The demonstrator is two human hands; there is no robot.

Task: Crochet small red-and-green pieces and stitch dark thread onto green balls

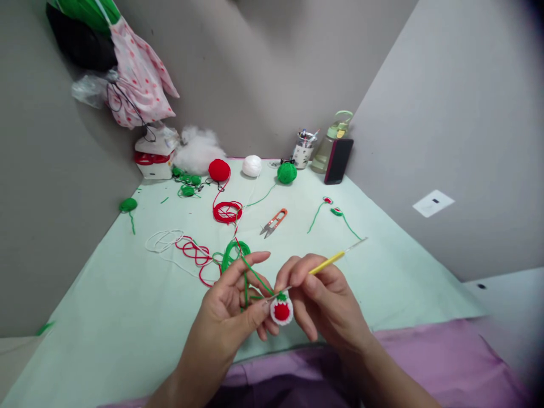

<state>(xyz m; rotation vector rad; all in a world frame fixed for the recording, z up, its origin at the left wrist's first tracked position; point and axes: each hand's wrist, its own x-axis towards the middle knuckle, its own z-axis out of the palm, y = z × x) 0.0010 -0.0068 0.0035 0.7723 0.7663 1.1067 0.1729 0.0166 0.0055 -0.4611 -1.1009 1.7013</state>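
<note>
Between thumb and fingers, my left hand pinches a small round crochet piece, red in the middle with a white ring and green stitches at its top. Green yarn runs from those stitches over my left fingers. My right hand grips a crochet hook by its yellow handle. The hook's metal tip reaches the green stitches; whether it passes through a loop is too small to tell. Just beyond my left hand lies a loose coil of green yarn.
Red, white and green yarn balls stand at the back, near white stuffing. Orange thread snips lie mid-table. Two small crochet pieces with green tails are at right. A pen cup, a bottle and a phone stand back right.
</note>
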